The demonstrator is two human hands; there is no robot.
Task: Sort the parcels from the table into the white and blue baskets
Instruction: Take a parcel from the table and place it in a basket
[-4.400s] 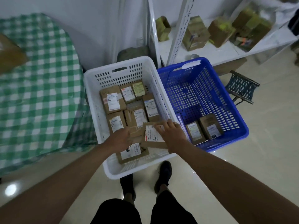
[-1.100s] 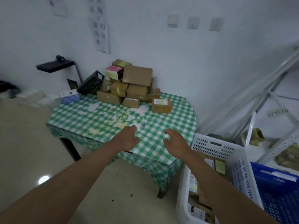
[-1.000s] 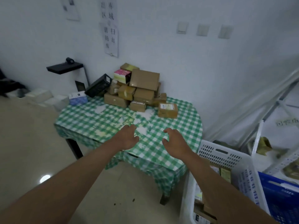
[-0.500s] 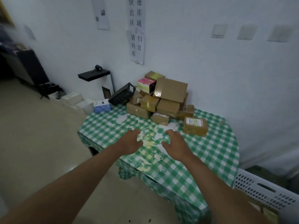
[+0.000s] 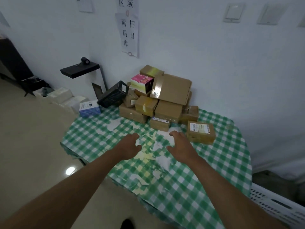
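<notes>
A pile of brown cardboard parcels [image 5: 166, 103] is stacked against the wall at the back of a table with a green checked cloth [image 5: 214, 171]. One labelled brown parcel [image 5: 201, 132] lies apart, in front of the pile to the right. A smaller labelled parcel [image 5: 159, 123] sits at the pile's front. My left hand [image 5: 129, 147] and my right hand [image 5: 180, 147] hover empty over the cloth, fingers relaxed and slightly curved, short of the parcels. A corner of the white basket [image 5: 277, 207] shows at the lower right. The blue basket is out of view.
Torn paper scraps [image 5: 153, 151] litter the cloth under my hands. A black box [image 5: 113, 95] and a pink box [image 5: 141, 83] lean on the pile. A blue-and-white box [image 5: 89, 108] sits at the table's left corner. A black shelf [image 5: 80, 71] juts from the wall.
I have turned from the baskets to the table and moved closer. Both empty hands have reached forward over the cloth toward the parcel pile; the baskets have slid out of view.
</notes>
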